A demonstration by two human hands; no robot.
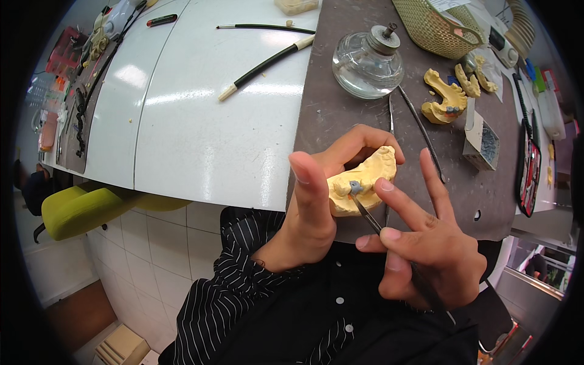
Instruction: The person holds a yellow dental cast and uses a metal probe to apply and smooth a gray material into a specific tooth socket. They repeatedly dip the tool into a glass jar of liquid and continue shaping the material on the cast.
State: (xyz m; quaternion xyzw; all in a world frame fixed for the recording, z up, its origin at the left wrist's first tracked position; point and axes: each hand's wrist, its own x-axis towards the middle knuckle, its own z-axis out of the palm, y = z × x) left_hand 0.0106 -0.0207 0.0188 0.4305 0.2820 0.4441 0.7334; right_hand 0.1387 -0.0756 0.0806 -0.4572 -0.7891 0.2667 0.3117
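Nearest the camera, the right hand (pixel 426 249) pinches a thin dark metal hand instrument (pixel 368 216) between thumb and bent fingers, with the index and middle fingers stretched out straight. The instrument's tip rests against a small grey piece (pixel 356 188) set in a yellow plaster dental cast shaped like a horseshoe (pixel 364 182). The left hand (pixel 316 207) cups this cast from the side and behind, its fingers curled around the far edge and its thumb standing upright in front, hiding part of the cast's left end. The person's black pinstriped shirt sleeve (pixel 231 286) fills the lower middle of the view.

The cast is held just above the near edge of a dark grey-brown work mat (pixel 340 115) that lies on a white glossy worktable (pixel 201 121). Behind the hands, two slender metal tools (pixel 420 131) lie on the mat, partly covered by the fingers. To the right sits a small open grey box (pixel 483 143), and beyond it a second yellow plaster cast (pixel 447 97) with further cast pieces (pixel 477 76) near it. A clear glass spirit lamp with a metal cap (pixel 368 61) stands farther back on the mat, and a woven beige basket (pixel 435 24) is at the far edge. On the white table lie two long black-handled brushes (pixel 267 61). A yellow-green chair (pixel 85 210) stands below left.
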